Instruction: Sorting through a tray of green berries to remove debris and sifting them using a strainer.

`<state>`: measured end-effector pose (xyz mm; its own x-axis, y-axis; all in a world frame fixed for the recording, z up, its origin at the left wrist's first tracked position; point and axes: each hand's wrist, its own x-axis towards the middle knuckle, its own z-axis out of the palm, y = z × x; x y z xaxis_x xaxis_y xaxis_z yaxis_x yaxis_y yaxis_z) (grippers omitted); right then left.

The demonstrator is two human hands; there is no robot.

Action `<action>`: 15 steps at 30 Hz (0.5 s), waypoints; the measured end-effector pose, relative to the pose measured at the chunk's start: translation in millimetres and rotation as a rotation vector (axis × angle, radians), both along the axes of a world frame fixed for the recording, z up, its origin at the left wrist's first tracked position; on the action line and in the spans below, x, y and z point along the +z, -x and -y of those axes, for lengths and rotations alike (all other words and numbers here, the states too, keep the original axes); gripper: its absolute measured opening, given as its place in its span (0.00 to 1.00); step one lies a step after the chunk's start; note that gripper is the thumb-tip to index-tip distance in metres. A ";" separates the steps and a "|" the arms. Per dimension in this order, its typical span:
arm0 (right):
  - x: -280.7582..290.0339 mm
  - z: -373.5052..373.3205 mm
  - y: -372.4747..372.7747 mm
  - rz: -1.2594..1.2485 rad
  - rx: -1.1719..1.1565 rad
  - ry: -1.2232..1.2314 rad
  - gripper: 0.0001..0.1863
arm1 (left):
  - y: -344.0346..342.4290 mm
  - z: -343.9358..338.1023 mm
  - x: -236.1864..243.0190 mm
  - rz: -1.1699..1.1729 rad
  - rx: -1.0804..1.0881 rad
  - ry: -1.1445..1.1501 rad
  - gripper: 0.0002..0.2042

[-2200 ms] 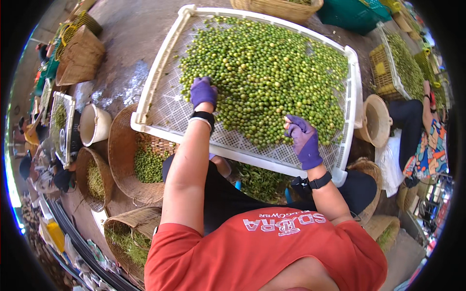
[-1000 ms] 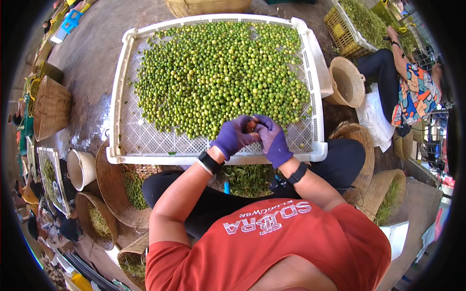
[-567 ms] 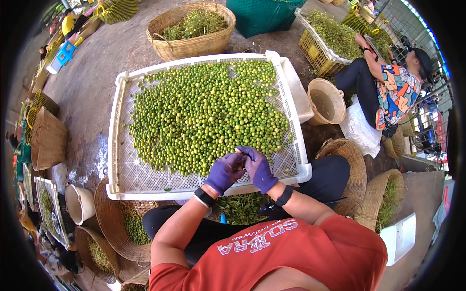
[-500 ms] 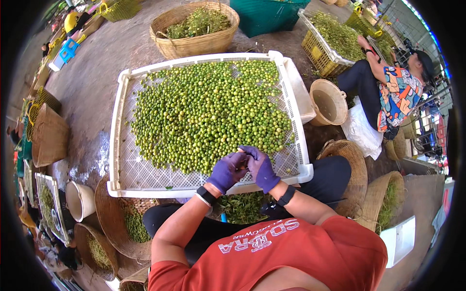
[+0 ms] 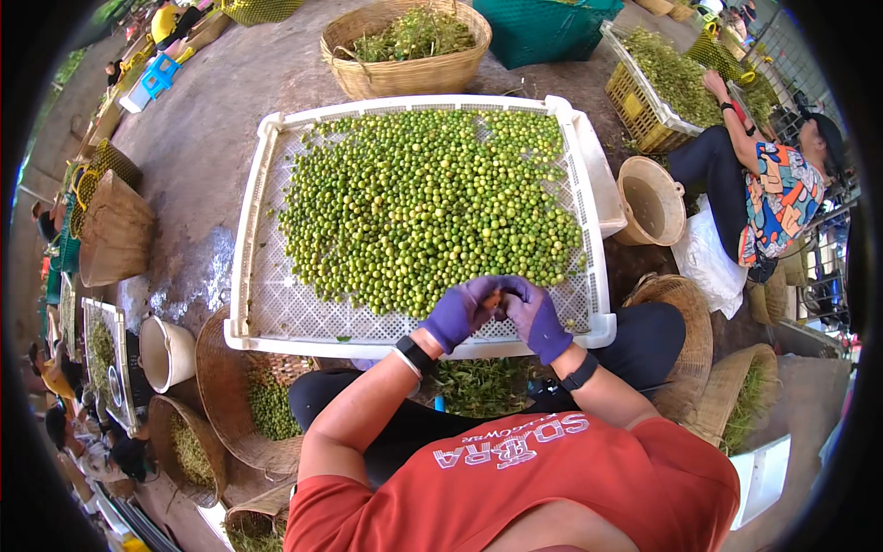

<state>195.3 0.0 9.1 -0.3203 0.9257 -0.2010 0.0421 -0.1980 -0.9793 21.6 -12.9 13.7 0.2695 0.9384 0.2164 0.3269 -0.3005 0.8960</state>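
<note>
Both my hands, in purple gloves with the fingertips bare, meet over the near right part of a white mesh tray (image 5: 368,349). Small round green and yellowish fruits (image 5: 432,202) cover most of its mesh. My left hand (image 5: 460,316) has its fingers curled in, touching or nearly touching those of my right hand (image 5: 537,322), which is bent in a pinch. What the fingers hold, if anything, is hidden or too small to name. Below the tray's near edge, between my legs, lies a heap of green stems and leaves (image 5: 483,388).
A wicker basket of green sprigs (image 5: 405,78) stands beyond the tray, beside a green bin (image 5: 543,37). To the right are a beige bucket (image 5: 651,202), a yellow crate (image 5: 644,115) and a seated co-worker (image 5: 782,189). At left stand a wicker basket with fruits (image 5: 216,396) and a pale bucket (image 5: 168,352).
The whole view has shifted, so the tray and surroundings sit farther right. My hands stay close together at the tray's near side, with the fingers slightly repositioned.
</note>
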 end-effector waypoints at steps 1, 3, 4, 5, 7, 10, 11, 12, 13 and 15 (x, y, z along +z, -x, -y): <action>2.6 1.2 -0.6 0.006 0.005 -0.020 0.14 | 3.2 -2.4 1.2 -0.009 0.045 0.056 0.11; -0.9 6.6 -4.7 0.111 0.003 -0.172 0.17 | 6.9 -5.4 -10.4 0.031 0.129 0.203 0.09; -0.7 8.7 -9.8 0.220 0.100 -0.271 0.17 | 8.0 -7.9 -19.7 0.072 0.185 0.199 0.08; 16.6 9.7 -10.9 0.329 0.204 -0.358 0.17 | 12.8 -10.3 -27.8 -0.057 0.253 0.062 0.08; 24.4 16.3 -19.3 0.380 0.453 -0.377 0.17 | 20.0 -14.2 -28.9 -0.187 0.338 -0.005 0.08; 23.5 16.1 -33.3 0.480 0.835 -0.347 0.14 | 29.3 -21.3 -21.3 -0.188 0.479 -0.076 0.07; 21.6 12.8 -32.1 0.458 0.777 -0.367 0.12 | 37.3 -23.3 -23.7 -0.203 0.505 -0.083 0.07; 15.3 6.7 -31.7 0.519 0.653 -0.477 0.11 | 42.5 -28.0 -25.4 -0.218 0.521 -0.094 0.07; 6.2 -0.6 -30.7 0.578 0.527 -0.586 0.10 | 46.5 -30.0 -27.3 -0.255 0.517 -0.075 0.07; -2.3 -19.4 -22.3 0.722 0.368 -0.719 0.09 | 52.4 -31.3 -24.7 -0.290 0.508 -0.018 0.07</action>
